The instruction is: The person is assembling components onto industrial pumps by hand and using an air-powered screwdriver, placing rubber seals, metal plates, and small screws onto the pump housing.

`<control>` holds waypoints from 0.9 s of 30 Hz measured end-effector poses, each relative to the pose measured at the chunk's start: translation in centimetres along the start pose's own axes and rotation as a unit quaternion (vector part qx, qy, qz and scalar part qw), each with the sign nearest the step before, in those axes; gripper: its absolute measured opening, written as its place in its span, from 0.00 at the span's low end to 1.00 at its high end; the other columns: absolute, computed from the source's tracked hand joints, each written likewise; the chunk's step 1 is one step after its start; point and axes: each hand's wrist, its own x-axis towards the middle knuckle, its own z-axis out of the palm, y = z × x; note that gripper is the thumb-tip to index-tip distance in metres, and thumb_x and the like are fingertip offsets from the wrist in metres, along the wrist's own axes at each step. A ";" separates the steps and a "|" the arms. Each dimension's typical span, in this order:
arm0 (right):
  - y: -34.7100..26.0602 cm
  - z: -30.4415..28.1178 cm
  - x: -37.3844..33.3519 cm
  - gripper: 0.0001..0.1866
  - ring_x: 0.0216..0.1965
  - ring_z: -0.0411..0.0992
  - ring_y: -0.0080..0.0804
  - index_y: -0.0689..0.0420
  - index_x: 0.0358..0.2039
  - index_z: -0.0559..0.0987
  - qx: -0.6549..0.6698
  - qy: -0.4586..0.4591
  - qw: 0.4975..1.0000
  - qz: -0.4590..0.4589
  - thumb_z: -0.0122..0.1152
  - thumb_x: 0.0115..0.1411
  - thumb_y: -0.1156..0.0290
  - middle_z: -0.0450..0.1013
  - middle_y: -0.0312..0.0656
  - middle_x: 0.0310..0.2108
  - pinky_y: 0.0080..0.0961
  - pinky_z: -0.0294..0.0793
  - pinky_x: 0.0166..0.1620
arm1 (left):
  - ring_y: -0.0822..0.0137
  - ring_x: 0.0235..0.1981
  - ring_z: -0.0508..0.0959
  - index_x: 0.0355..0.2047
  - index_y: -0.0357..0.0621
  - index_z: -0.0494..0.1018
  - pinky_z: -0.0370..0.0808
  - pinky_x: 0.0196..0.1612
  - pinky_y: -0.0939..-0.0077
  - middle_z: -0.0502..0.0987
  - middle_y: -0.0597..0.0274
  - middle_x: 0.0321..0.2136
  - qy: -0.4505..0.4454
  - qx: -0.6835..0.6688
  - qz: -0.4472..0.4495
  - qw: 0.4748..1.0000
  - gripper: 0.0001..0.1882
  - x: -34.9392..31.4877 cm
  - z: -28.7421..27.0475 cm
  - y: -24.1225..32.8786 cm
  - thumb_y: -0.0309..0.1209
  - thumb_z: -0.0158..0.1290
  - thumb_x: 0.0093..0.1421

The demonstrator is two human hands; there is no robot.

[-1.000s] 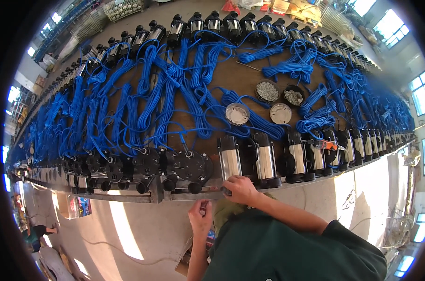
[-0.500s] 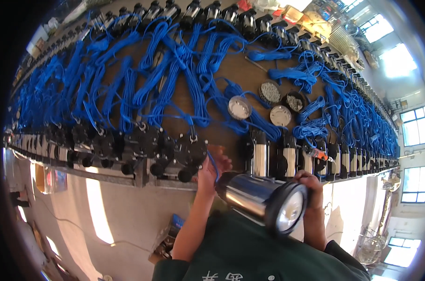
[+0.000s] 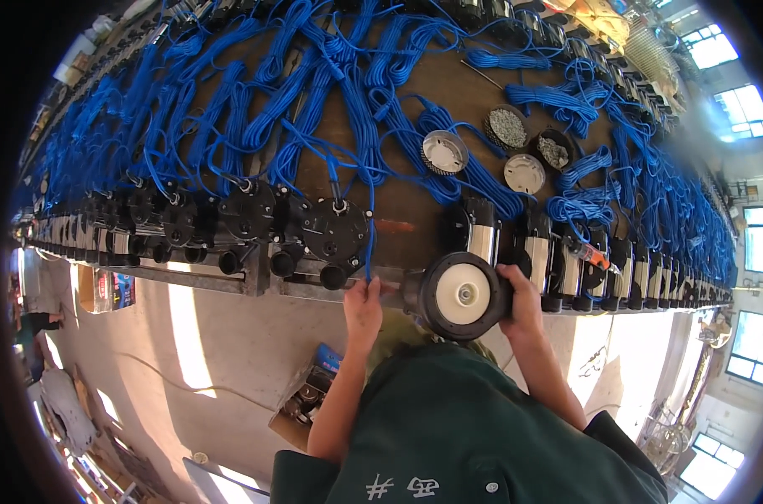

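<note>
A pump (image 3: 436, 294) with a black ring-shaped end and a cream disc in its middle is held upright-facing in front of my body, at the bench edge. My right hand (image 3: 522, 301) grips the black rim from the right. My left hand (image 3: 363, 311) is closed at the pump's left, its fingertips pinching a blue cable (image 3: 369, 252) that runs down past a neighbouring pump's black end cover (image 3: 338, 231). The steel body of the held pump is mostly hidden behind its round end.
Blue cable bundles (image 3: 297, 101) cover much of the brown bench. Rows of pumps (image 3: 537, 260) line its edges. Round metal dishes (image 3: 444, 153) and cups of small parts (image 3: 507, 128) stand centre right, near an orange-handled tool (image 3: 595, 256). An open carton (image 3: 301, 403) sits on the floor.
The pump has turned so its round end faces up toward me, and it has moved left and away. My left hand has closed on the blue cable; my right hand shifted left.
</note>
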 end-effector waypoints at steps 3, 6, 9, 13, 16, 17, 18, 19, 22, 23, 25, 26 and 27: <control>2.1 -0.4 0.5 0.10 0.27 0.74 0.27 0.63 0.32 0.78 0.031 0.023 0.999 -0.002 0.60 0.55 0.68 0.76 0.38 0.27 0.22 0.74 0.32 | 0.70 0.27 0.76 0.29 0.32 0.77 0.71 0.34 0.76 0.79 0.57 0.24 0.016 0.019 0.025 0.999 0.15 0.4 0.7 -3.3 0.31 0.47 0.66; 2.1 -0.2 -0.2 0.09 0.25 0.70 0.25 0.65 0.30 0.78 0.032 0.043 0.998 -0.024 0.60 0.55 0.70 0.73 0.38 0.24 0.20 0.71 0.31 | 0.63 0.27 0.78 0.31 0.34 0.78 0.71 0.31 0.72 0.78 0.51 0.24 0.020 0.073 0.045 0.996 0.13 1.2 1.1 -5.5 0.33 0.49 0.63; 2.3 -1.2 -0.5 0.09 0.26 0.71 0.25 0.65 0.30 0.78 0.023 0.033 0.999 -0.027 0.60 0.55 0.70 0.73 0.38 0.25 0.20 0.71 0.31 | 0.61 0.31 0.79 0.40 0.34 0.75 0.72 0.35 0.72 0.78 0.48 0.27 -0.009 0.130 -0.004 0.991 0.12 1.3 0.7 -2.7 0.32 0.50 0.63; 2.6 -2.8 -0.6 0.13 0.33 0.71 0.24 0.65 0.30 0.78 -0.059 -0.033 0.997 -0.034 0.60 0.58 0.65 0.76 0.40 0.30 0.22 0.71 0.38 | 0.59 0.42 0.77 0.55 0.34 0.64 0.72 0.46 0.71 0.76 0.49 0.42 -0.016 0.052 0.007 0.998 0.20 -1.2 0.6 -1.7 0.31 0.47 0.66; 0.5 -3.4 0.1 0.13 0.33 0.73 0.33 0.61 0.30 0.78 -0.342 -0.014 0.896 -0.284 0.61 0.57 0.62 0.76 0.43 0.30 0.28 0.71 0.39 | 0.61 0.55 0.69 0.57 0.35 0.62 0.64 0.57 0.70 0.70 0.51 0.53 -0.089 -0.073 0.032 0.993 0.20 -4.5 1.1 3.0 0.35 0.41 0.69; -0.4 -3.1 0.8 0.13 0.33 0.73 0.35 0.60 0.29 0.78 -0.433 0.017 0.819 -0.376 0.61 0.57 0.62 0.76 0.43 0.30 0.29 0.71 0.38 | 0.61 0.56 0.68 0.57 0.35 0.62 0.63 0.58 0.70 0.69 0.51 0.54 -0.097 -0.060 0.055 0.992 0.21 -5.2 1.3 3.8 0.36 0.40 0.70; -1.9 -2.4 1.7 0.14 0.33 0.73 0.39 0.59 0.28 0.79 -0.482 0.008 0.801 -0.355 0.62 0.56 0.60 0.76 0.44 0.30 0.31 0.72 0.38 | 0.61 0.57 0.67 0.57 0.35 0.62 0.61 0.59 0.70 0.68 0.50 0.54 -0.106 -0.048 0.078 0.990 0.22 -5.9 1.5 4.7 0.37 0.39 0.70; -3.3 -1.5 2.9 0.15 0.34 0.74 0.42 0.58 0.26 0.79 -0.529 -0.001 0.781 -0.332 0.63 0.54 0.58 0.76 0.45 0.30 0.32 0.73 0.37 | 0.61 0.58 0.66 0.58 0.35 0.62 0.60 0.60 0.70 0.68 0.50 0.55 -0.115 -0.035 0.101 0.988 0.22 -6.6 1.7 5.6 0.38 0.38 0.70; -2.8 1.4 8.4 0.18 0.31 0.76 0.44 0.56 0.24 0.81 -0.706 -0.031 0.638 -0.306 0.67 0.48 0.52 0.77 0.46 0.27 0.36 0.76 0.34 | 0.59 0.56 0.67 0.56 0.34 0.63 0.61 0.60 0.68 0.68 0.48 0.54 -0.125 0.018 0.143 0.982 0.22 -6.9 2.2 6.9 0.39 0.38 0.70; -2.5 2.6 9.7 0.19 0.32 0.76 0.46 0.56 0.22 0.82 -0.756 -0.036 0.598 -0.263 0.67 0.46 0.51 0.77 0.46 0.26 0.38 0.76 0.35 | 0.58 0.56 0.67 0.56 0.34 0.63 0.61 0.59 0.68 0.68 0.48 0.54 -0.126 0.040 0.158 0.979 0.22 -6.8 2.2 7.0 0.38 0.38 0.70; -1.7 3.0 11.8 0.17 0.32 0.77 0.46 0.55 0.22 0.82 -0.748 -0.030 0.587 -0.308 0.68 0.45 0.52 0.77 0.46 0.26 0.38 0.77 0.35 | 0.59 0.54 0.69 0.55 0.35 0.64 0.64 0.56 0.68 0.69 0.48 0.52 -0.116 0.093 0.177 0.973 0.20 -7.1 2.4 8.4 0.36 0.40 0.69; -1.5 2.9 12.6 0.17 0.32 0.77 0.46 0.55 0.22 0.82 -0.744 -0.026 0.580 -0.330 0.68 0.45 0.53 0.77 0.46 0.26 0.38 0.77 0.35 | 0.60 0.54 0.69 0.55 0.35 0.65 0.66 0.54 0.69 0.70 0.49 0.52 -0.111 0.120 0.187 0.969 0.20 -7.3 2.4 8.9 0.35 0.41 0.69; -1.9 3.0 12.5 0.16 0.32 0.77 0.47 0.55 0.23 0.82 -0.730 -0.033 0.591 -0.342 0.67 0.45 0.54 0.77 0.47 0.26 0.39 0.77 0.35 | 0.60 0.52 0.70 0.55 0.36 0.65 0.67 0.52 0.69 0.71 0.50 0.50 -0.099 0.100 0.171 0.975 0.19 -7.5 2.3 8.9 0.35 0.43 0.68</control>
